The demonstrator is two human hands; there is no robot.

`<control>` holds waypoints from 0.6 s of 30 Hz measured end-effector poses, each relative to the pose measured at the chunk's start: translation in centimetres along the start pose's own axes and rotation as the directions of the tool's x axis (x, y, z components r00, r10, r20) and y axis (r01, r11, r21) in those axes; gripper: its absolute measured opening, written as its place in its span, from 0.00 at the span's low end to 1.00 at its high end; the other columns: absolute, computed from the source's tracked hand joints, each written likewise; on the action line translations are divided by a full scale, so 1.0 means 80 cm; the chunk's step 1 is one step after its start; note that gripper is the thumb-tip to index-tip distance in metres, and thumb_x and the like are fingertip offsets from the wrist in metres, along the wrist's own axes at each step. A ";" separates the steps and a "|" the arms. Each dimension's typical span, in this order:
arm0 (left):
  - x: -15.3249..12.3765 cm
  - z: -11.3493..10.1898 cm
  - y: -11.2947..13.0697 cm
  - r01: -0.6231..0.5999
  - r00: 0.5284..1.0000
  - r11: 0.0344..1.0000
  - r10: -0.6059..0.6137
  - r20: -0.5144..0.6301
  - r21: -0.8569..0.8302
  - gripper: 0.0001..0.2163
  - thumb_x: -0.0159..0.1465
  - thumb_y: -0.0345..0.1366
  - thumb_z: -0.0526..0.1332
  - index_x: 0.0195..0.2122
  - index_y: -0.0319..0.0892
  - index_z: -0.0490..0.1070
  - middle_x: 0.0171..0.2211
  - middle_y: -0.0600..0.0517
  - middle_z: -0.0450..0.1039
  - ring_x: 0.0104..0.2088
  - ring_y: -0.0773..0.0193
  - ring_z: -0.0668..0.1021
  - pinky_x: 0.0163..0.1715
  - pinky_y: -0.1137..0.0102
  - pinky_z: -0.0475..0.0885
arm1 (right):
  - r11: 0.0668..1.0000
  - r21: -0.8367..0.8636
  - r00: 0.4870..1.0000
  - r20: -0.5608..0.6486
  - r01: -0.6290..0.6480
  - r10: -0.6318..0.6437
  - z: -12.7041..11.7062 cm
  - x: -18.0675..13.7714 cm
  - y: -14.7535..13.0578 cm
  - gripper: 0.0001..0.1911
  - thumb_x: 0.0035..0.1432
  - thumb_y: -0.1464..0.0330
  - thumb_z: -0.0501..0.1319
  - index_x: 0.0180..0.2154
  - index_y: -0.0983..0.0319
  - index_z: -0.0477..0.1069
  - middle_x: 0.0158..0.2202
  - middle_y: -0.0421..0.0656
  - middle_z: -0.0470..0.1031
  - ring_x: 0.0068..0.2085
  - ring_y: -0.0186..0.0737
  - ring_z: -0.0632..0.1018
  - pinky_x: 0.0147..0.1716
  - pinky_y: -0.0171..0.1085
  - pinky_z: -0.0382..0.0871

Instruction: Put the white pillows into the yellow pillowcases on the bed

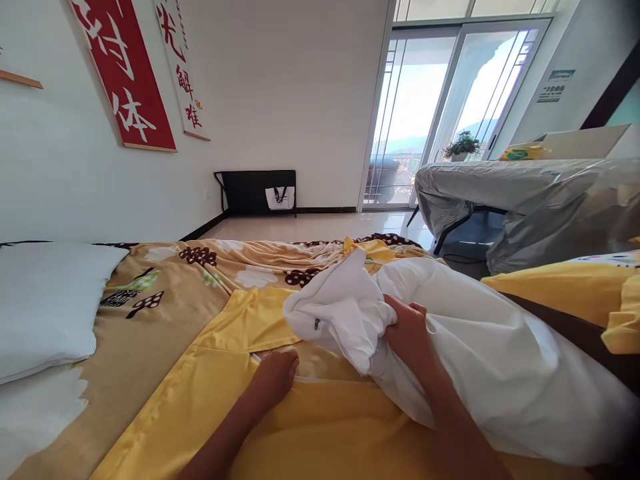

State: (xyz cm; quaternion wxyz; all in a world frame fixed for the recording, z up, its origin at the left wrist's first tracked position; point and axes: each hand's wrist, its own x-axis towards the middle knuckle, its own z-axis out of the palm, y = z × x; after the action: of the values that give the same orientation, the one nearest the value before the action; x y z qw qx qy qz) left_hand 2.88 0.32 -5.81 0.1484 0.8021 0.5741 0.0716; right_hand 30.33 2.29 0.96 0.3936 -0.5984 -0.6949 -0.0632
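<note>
A plump white pillow [490,347] reaches from the lower right toward the middle. My right hand [410,327] is closed around its gathered end, and the bunched corner sticks out to the left with a small dark tag or zip pull on it. A yellow satiny pillowcase [200,373] lies spread flat below, its opening parted in the middle. My left hand [275,377] is closed on the edge of that opening, fingers curled under and partly hidden. The pillow's gathered end hangs just above and right of the opening, apart from my left hand.
A patterned tan blanket [170,287] covers the bed, with another white pillow [45,300] at the left. Yellow bedding [565,287] lies at the right. Beyond stand a plastic-covered table [500,180], a black folded panel [245,190] against the wall and a sliding glass door [415,113].
</note>
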 end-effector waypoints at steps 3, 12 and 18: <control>0.007 -0.002 -0.019 0.078 0.996 0.996 -0.077 -0.041 0.042 0.13 0.62 0.30 0.50 0.44 0.40 0.69 0.37 0.45 0.75 0.39 0.57 0.76 0.37 0.67 0.66 | 0.999 -0.039 1.000 -0.027 0.013 -0.014 -0.004 -0.002 -0.001 0.22 0.39 0.75 0.50 0.38 0.58 0.72 0.29 0.39 0.78 0.32 0.42 0.75 0.42 0.39 0.54; 0.013 0.006 -0.030 0.011 0.985 0.989 0.014 -0.173 0.145 0.12 0.59 0.36 0.56 0.43 0.44 0.73 0.47 0.44 0.68 0.50 0.51 0.68 0.49 0.58 0.61 | 0.997 -0.049 0.996 0.057 0.068 -0.065 -0.009 -0.005 -0.007 0.33 0.39 0.78 0.50 0.49 0.56 0.73 0.36 0.42 0.80 0.38 0.43 0.77 0.45 0.41 0.54; 0.013 0.012 -0.033 -0.012 0.973 0.991 0.044 -0.229 0.136 0.18 0.60 0.31 0.54 0.51 0.45 0.69 0.58 0.44 0.62 0.57 0.51 0.61 0.55 0.55 0.55 | 0.984 -0.050 0.972 0.175 0.170 -0.159 0.015 -0.006 -0.013 0.36 0.39 0.80 0.49 0.50 0.55 0.73 0.33 0.42 0.78 0.36 0.41 0.75 0.47 0.43 0.55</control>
State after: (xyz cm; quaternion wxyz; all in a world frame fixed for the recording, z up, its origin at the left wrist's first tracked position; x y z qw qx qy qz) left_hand 1.14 1.94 -7.65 0.0254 0.8045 0.5795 0.1277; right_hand 28.81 2.27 0.23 0.3066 -0.5543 -0.7709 -0.0664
